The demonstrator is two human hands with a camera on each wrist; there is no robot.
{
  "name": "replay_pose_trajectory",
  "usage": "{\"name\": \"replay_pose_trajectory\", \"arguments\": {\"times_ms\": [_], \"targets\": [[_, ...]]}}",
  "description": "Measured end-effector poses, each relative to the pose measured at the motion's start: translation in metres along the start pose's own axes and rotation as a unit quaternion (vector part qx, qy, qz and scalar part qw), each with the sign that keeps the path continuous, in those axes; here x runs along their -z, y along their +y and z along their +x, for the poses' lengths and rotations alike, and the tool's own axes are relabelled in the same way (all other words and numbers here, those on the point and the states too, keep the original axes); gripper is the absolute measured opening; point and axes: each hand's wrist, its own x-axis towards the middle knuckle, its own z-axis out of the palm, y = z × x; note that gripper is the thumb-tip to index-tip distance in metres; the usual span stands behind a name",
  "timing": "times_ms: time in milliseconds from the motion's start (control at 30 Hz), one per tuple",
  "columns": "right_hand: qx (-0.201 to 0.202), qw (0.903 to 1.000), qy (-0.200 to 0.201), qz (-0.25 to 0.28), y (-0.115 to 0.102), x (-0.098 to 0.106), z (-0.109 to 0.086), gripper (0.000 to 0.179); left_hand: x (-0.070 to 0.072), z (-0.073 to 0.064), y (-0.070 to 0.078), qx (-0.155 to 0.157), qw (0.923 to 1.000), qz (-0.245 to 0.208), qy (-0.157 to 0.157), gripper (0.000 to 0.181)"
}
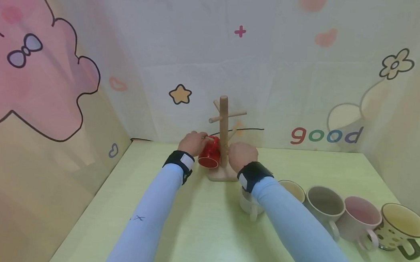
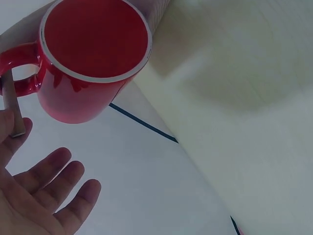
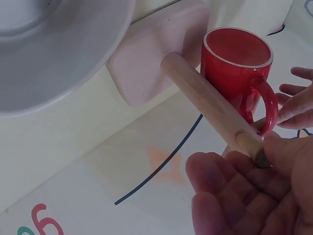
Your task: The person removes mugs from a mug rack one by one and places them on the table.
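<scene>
The red mug (image 1: 210, 153) hangs by its handle from a low peg on the wooden mug tree (image 1: 222, 133), its rim tilted down toward the viewer. Beside it, my left hand (image 1: 192, 143) pinches the tip of that peg (image 2: 13, 110) between thumb and index finger; the other fingers are spread, off the mug. On the post's other side, my right hand (image 1: 242, 156) holds the end of another peg (image 3: 252, 147) between thumb and curled fingers. That peg carries no mug. The tree's pale base (image 3: 142, 73) stands on the table.
Several mugs stand in a row to the right: a white mug (image 1: 249, 203) partly behind my right forearm, a cream one (image 1: 293, 188), a grey one (image 1: 323, 206), a pink one (image 1: 359, 220) and a patterned one (image 1: 400, 231). A printed cloth backdrop (image 1: 206, 66) rises behind the table.
</scene>
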Motion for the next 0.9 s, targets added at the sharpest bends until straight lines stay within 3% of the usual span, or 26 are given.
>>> {"name": "replay_pose_trajectory", "arguments": {"times_ms": [267, 567, 900], "targets": [[0.007, 1.0, -0.004, -0.003, 0.0, 0.004, 0.0, 0.024, 0.0, -0.004, -0.007, -0.004, 0.9996, -0.02, 0.017, 0.037], [0.015, 0.9998, 0.012, 0.006, 0.009, -0.001, 0.005, 0.022, -0.001, -0.016, -0.009, -0.034, 0.9987, -0.011, 0.038, 0.033], [0.008, 0.9998, 0.007, 0.019, 0.015, -0.002, 0.011, 0.022, -0.006, -0.024, -0.016, -0.039, 0.9971, -0.015, 0.064, 0.032]]}}
